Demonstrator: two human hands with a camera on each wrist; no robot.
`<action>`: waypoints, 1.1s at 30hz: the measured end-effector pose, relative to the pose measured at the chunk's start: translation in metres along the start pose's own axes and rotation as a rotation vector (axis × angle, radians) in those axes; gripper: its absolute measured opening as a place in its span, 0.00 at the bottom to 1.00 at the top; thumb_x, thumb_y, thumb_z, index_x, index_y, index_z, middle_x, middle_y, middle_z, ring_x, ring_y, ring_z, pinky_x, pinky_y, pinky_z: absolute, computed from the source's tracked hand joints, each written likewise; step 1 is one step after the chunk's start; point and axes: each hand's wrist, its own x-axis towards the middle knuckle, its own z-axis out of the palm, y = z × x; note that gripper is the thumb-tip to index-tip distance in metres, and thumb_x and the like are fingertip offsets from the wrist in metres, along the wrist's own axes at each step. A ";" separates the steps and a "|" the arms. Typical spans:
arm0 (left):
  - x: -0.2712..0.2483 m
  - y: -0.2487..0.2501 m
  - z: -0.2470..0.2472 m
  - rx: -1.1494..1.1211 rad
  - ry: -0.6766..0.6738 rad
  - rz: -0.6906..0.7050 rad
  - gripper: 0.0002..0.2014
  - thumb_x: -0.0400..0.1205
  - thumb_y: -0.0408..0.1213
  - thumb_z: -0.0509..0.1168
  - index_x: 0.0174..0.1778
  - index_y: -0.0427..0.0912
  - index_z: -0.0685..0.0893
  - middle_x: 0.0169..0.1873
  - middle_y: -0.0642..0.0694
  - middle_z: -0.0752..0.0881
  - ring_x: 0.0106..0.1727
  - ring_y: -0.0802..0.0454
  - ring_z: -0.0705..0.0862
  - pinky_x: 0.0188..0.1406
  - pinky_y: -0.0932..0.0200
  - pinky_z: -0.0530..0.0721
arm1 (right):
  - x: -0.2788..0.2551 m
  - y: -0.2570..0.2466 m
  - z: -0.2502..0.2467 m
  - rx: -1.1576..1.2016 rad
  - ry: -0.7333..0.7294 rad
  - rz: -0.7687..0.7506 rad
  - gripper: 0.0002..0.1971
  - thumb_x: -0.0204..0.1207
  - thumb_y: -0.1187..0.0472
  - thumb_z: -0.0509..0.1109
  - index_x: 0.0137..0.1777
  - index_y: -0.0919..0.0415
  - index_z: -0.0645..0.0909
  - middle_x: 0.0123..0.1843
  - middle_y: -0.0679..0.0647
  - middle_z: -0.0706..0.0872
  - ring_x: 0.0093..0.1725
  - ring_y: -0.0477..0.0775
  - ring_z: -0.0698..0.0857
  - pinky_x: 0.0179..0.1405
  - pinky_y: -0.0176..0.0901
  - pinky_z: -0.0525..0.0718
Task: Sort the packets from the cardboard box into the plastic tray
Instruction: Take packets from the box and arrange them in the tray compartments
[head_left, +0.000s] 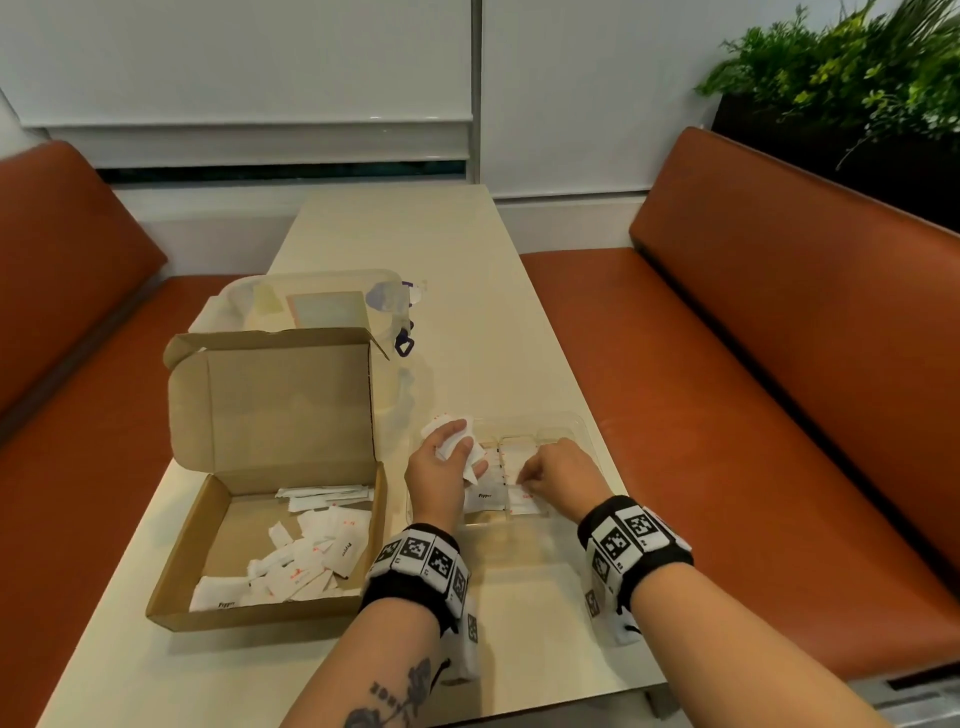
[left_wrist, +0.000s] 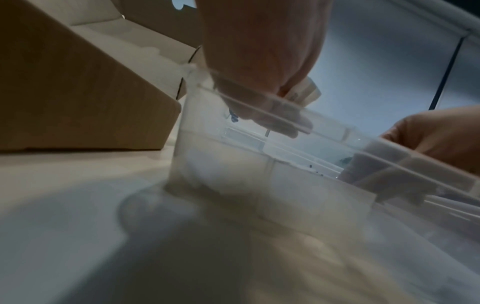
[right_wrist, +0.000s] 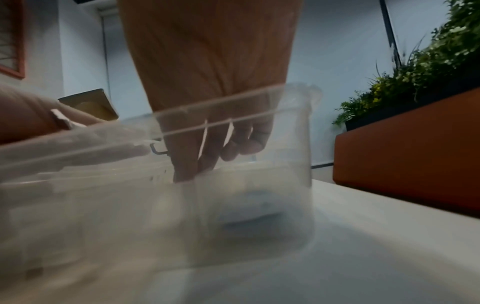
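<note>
Table (head_left: 457, 291), with the open cardboard box (head_left: 208, 577) at left and the clear plastic tray (head_left: 582, 423) just beside it at right, its compartments split by dividers. The box holds a loose heap of white packets (head_left: 306, 561), some marked "Pepper", others printed in red too small to read. The tray holds packets laid flat in at least two compartments; a "Pepper" packet (head_left: 484, 496) lies in the left one and red-printed ones in the next. The left hand (head_left: 441, 470) clutches a bunch of packets (head_left: 456, 434) over the tray's left part. The right hand (head_left: 558, 475) reaches into the tray, fingertips (right_wrist: 185, 174) down at a red-printed packet (head_left: 522, 501); whether it pinches or only presses it cannot be told. To do the step well, it seems best to check each print before release, lay the packet flat on its own kind, and keep the bunch clear of the dividers.
</note>
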 end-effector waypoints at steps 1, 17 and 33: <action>0.000 0.000 0.000 0.003 0.004 0.007 0.10 0.81 0.23 0.66 0.51 0.41 0.87 0.66 0.36 0.79 0.50 0.47 0.84 0.33 0.62 0.88 | -0.001 0.000 0.000 0.008 0.010 -0.008 0.06 0.73 0.63 0.72 0.47 0.57 0.90 0.47 0.52 0.89 0.49 0.50 0.84 0.49 0.41 0.82; 0.003 -0.004 -0.003 0.003 -0.064 -0.031 0.11 0.81 0.24 0.65 0.53 0.42 0.87 0.62 0.43 0.80 0.54 0.49 0.84 0.38 0.57 0.90 | -0.005 -0.003 0.007 -0.089 0.000 0.022 0.15 0.70 0.68 0.67 0.28 0.50 0.69 0.35 0.48 0.81 0.39 0.49 0.77 0.36 0.36 0.71; 0.007 -0.008 -0.005 0.280 -0.186 0.049 0.38 0.77 0.31 0.71 0.79 0.59 0.63 0.62 0.50 0.78 0.55 0.61 0.80 0.46 0.70 0.83 | 0.019 -0.048 -0.006 0.554 0.188 0.136 0.17 0.65 0.55 0.81 0.49 0.57 0.79 0.39 0.48 0.80 0.33 0.40 0.78 0.28 0.30 0.70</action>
